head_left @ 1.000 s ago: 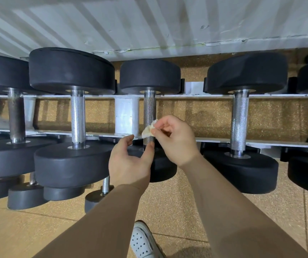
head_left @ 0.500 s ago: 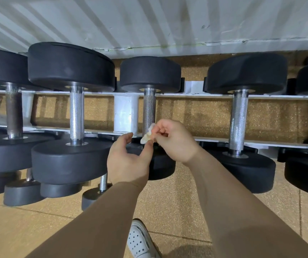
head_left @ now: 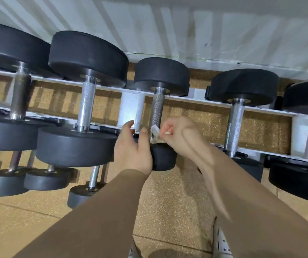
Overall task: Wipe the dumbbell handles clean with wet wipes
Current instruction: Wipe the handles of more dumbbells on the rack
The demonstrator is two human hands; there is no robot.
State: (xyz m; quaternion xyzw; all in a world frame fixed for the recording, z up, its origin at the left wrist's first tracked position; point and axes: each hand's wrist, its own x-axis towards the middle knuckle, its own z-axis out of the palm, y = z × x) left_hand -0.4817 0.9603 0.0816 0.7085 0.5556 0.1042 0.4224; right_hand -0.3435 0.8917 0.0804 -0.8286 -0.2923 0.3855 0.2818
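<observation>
Wipe (head_left: 154, 134), a small crumpled white wad, sits pinched between the thumb and fingertips of the right hand (head_left: 179, 138), at the near end of the handle (head_left: 158, 108) of the middle dumbbell (head_left: 161, 77), which lies across the white rack (head_left: 130, 108). The left hand (head_left: 131, 151) is loosely cupped and half open just beside the wipe, thumb raised, in front of the dumbbell's near head (head_left: 165, 160). It seems to hold nothing, though I cannot tell whether its thumb touches the wipe. The wipe looks soft, limp and light, so a fingertip pinch is enough, but it will likely bunch and snag on the knurled steel. Wrapping it round the bar would probably cover more. The dumbbell looks heavy and rigid, cradled in the rack, so it should not shift under rubbing. The handle is the place to grip, through the wipe.
</observation>
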